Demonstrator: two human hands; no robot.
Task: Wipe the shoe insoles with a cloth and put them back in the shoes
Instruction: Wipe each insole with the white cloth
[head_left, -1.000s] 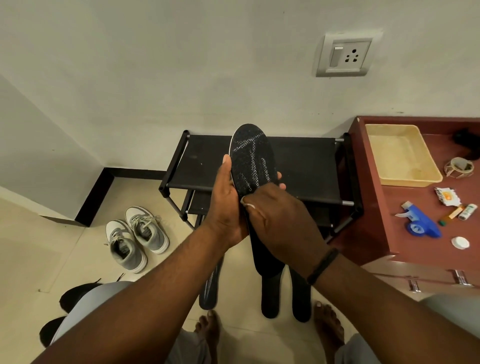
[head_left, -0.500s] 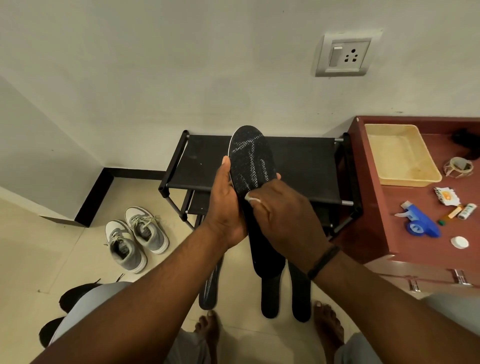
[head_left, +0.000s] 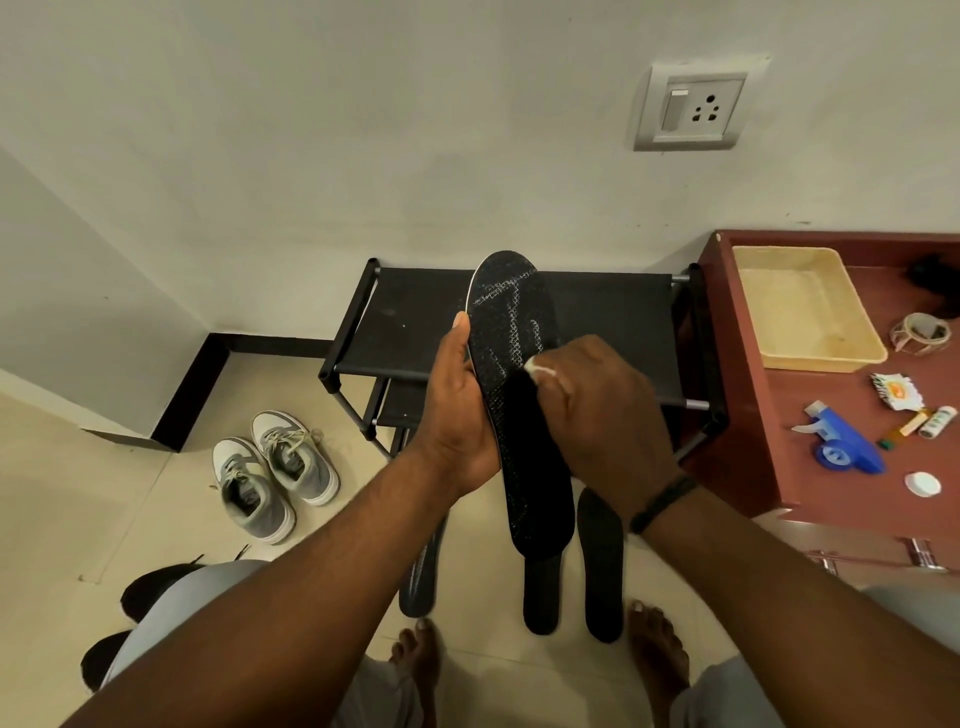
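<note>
My left hand (head_left: 460, 410) grips a black insole (head_left: 511, 332) by its left edge and holds it upright in front of the shoe rack. My right hand (head_left: 608, 410) presses a small white cloth (head_left: 537, 368) against the insole's middle; only a corner of the cloth shows between my fingers. Three more black insoles lie on the floor below: one on the left (head_left: 418, 582), one in the centre (head_left: 540, 592), one on the right (head_left: 600, 561). A pair of grey sneakers (head_left: 272, 475) stands on the floor to the left.
A black shoe rack (head_left: 410, 322) stands against the wall. To the right, a red-brown cabinet (head_left: 753, 415) carries a cream tray (head_left: 805, 306), a blue spray bottle (head_left: 844, 441), a tape roll (head_left: 922, 332) and small items. Black shoes (head_left: 156, 587) lie at lower left. My bare feet (head_left: 654, 654) are below.
My right hand with the cloth has slid up the insole, from near its middle toward the toe half. The left hand keeps the insole in about the same place.
</note>
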